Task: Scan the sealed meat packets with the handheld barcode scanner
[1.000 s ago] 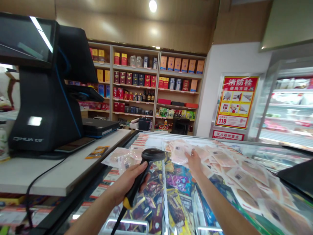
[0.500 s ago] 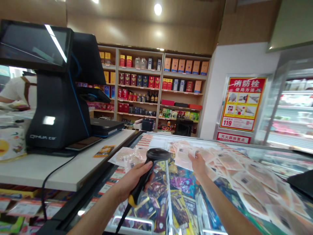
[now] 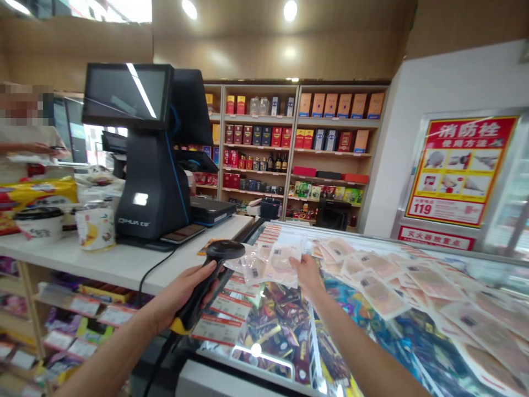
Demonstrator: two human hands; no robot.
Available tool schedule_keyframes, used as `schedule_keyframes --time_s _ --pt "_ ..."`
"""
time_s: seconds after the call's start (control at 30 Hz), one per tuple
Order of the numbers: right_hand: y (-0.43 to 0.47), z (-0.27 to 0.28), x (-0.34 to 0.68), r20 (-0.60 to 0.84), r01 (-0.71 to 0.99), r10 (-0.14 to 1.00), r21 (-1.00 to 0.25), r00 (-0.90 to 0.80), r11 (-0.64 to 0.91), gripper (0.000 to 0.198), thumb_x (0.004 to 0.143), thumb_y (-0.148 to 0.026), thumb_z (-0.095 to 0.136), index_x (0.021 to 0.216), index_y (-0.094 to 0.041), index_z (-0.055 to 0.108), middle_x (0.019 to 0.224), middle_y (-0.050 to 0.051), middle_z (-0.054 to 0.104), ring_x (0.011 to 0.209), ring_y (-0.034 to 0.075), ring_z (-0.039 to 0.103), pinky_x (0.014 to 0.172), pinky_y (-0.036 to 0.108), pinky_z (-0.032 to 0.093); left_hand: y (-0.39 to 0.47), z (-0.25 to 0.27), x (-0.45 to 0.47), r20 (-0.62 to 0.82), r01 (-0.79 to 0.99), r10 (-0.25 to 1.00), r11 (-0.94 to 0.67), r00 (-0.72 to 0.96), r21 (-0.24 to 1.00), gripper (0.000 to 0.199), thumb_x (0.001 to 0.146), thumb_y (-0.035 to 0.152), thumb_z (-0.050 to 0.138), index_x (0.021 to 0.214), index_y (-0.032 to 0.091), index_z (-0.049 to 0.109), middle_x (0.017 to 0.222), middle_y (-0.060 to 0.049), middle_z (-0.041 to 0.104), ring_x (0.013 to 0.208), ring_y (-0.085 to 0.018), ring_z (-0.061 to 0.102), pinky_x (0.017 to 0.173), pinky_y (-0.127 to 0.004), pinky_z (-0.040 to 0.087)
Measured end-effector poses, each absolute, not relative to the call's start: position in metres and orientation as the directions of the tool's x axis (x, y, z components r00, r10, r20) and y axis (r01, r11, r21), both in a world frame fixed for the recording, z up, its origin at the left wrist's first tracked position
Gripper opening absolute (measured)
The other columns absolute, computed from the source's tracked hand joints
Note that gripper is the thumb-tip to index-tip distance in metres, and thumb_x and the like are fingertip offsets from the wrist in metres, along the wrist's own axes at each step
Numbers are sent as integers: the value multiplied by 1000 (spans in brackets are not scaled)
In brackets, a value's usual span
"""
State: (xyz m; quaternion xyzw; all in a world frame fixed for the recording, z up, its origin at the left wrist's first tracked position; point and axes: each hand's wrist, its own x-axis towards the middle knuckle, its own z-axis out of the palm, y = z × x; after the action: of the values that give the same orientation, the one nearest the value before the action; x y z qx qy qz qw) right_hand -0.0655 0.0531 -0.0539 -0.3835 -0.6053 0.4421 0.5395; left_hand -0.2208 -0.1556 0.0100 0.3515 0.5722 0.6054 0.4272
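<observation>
My left hand [image 3: 190, 289] is wrapped round the handle of a black and yellow barcode scanner [image 3: 225, 250], its head pointing away from me and a cable trailing below. My right hand [image 3: 309, 275] pinches the right edge of a flat, clear plastic packet [image 3: 283, 263] with pale pinkish contents. That packet overlaps other clear packets [image 3: 253, 264] just beyond the scanner head, on the glass freezer top. To the right of my right hand spreads a loose pile of similar flat packets [image 3: 380, 295], several showing dark barcode labels.
Colourful wrapped frozen goods [image 3: 276, 325] show through the freezer glass. At left, a black checkout terminal [image 3: 151, 193] stands on a white counter [image 3: 128, 262] with cups [image 3: 96, 227] and a phone [image 3: 182, 234]. A person [image 3: 31, 143] stands behind it. Stocked shelves [image 3: 260, 120] line the back wall.
My right hand has drawn a packet leftward, from beside the pile to the packets near the scanner. My left hand still holds the scanner, and the view has turned left.
</observation>
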Motion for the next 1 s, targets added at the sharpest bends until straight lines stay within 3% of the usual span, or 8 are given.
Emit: schedule_keyframes --time_s 0.1,0.23,0.47,0.63,0.87,1.0 --pt "36 -58 -95 254 23 950 -965 -180 262 22 56 -31 50 72 -16 50 68 3 61 59 15 55 50 22 39 -166 7 -238 -89 -134 907 36 -412 990 29 63 44 52 68 15 51 51 3 50 38 -6 42 36 -17 33" --pt "21 -62 -119 296 248 930 -905 -217 346 16 58 -31 50 67 -17 50 65 2 59 58 14 53 51 22 37 -175 0 -251 -97 -126 888 45 -449 991 30 65 44 51 61 14 51 47 3 48 37 -6 42 35 -17 33" --pt "14 -58 -119 333 698 907 -586 -257 413 23 58 -38 53 71 -20 48 70 2 58 69 17 54 55 25 34 -175 -2 -241 -111 -155 855 37 -506 987 24 63 39 55 64 15 51 49 4 47 36 -6 40 34 -17 32" --pt "17 -59 -112 361 710 898 -562 -251 424 37 60 -46 50 87 -22 44 79 2 57 73 17 53 58 26 34 -164 0 -226 -135 -159 903 76 -409 984 26 64 41 52 67 15 51 53 2 50 39 -7 41 36 -18 34" --pt "72 -47 -26 492 655 863 -614 -119 441 21 63 -33 47 78 -18 51 78 4 58 75 15 52 64 25 35 -140 4 -201 -171 -136 912 129 -373 982 30 63 44 52 72 16 51 54 2 51 40 -7 44 35 -16 33" --pt "106 -44 56 522 807 852 -486 -42 337 26 63 -31 46 84 -17 54 86 7 58 83 17 51 70 26 35 -123 0 -185 -113 -127 948 78 -297 989 30 64 45 52 65 15 51 52 2 50 39 -6 43 36 -16 33"
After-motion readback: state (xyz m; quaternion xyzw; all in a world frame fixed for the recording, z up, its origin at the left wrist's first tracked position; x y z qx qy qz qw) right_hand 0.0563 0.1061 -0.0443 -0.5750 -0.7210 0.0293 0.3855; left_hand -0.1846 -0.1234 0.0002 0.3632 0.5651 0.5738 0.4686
